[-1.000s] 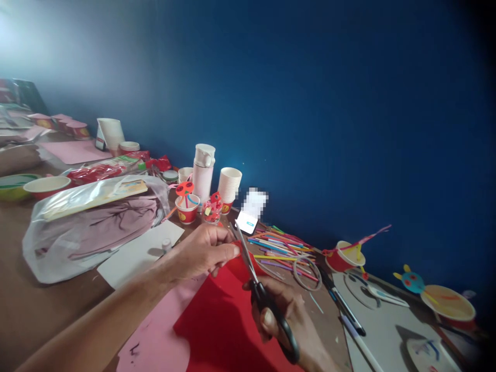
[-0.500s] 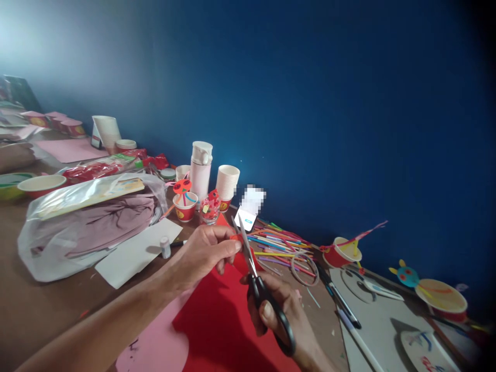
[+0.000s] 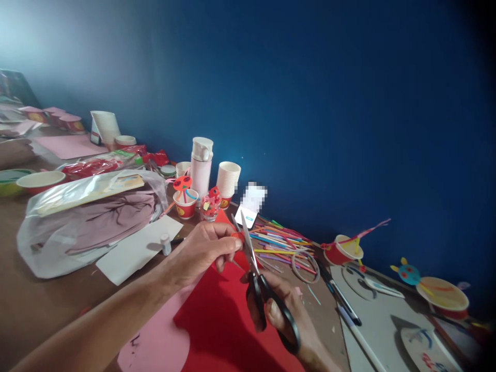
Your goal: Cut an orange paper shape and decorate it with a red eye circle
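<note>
My left hand (image 3: 209,245) pinches a small red paper piece (image 3: 237,236) between thumb and fingers. In my right hand (image 3: 284,305) is a pair of scissors (image 3: 253,258) with black handles, thumb and fingers through the loops. Its blades point up and away, slightly parted, right beside the red piece. Whether they touch the paper I cannot tell. Under both hands lies a large red sheet (image 3: 220,325), partly over a pink sheet (image 3: 158,336) with dark marks.
Behind my hands stand a decorated paper cup (image 3: 185,206), a white flask (image 3: 201,170), stacked cups (image 3: 228,178) and a phone (image 3: 246,217). Coloured sticks (image 3: 281,240) and a tape ring (image 3: 305,266) lie to the right. A plastic bag (image 3: 89,227) sits left, pens (image 3: 343,299) right.
The scissor handles have spread wider and the blades have parted a little more. My left hand still pinches the red piece, which now shows less beside the blades.
</note>
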Demonstrator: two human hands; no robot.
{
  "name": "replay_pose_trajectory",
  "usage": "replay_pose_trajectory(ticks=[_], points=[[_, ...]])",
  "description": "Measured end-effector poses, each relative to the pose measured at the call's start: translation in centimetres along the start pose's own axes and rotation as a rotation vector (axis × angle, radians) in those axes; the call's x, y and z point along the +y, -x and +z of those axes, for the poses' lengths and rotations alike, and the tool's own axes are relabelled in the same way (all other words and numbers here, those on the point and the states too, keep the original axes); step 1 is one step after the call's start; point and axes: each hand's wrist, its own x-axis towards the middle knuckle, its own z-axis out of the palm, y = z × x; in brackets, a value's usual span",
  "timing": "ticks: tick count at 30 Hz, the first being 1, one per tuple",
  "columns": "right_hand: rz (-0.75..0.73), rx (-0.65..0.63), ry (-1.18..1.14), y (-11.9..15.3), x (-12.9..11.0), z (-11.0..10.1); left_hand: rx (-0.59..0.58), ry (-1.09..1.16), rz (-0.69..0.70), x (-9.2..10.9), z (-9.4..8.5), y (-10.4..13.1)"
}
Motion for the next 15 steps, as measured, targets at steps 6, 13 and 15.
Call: replay_pose_trajectory(ticks=[6,13,15], points=[[0.007,0.008,0.031,-0.01,-0.24,0.04,0.018,-0.030,0.003,0.02,0.00,-0.05],[0.011,0.025,0.062,0.00,-0.48,0.05,0.010,-0.043,0.016,0.03,0.01,0.04],[0.009,0.029,0.063,0.01,-0.51,0.07,0.005,-0.046,0.021,0.07,0.01,0.09]])
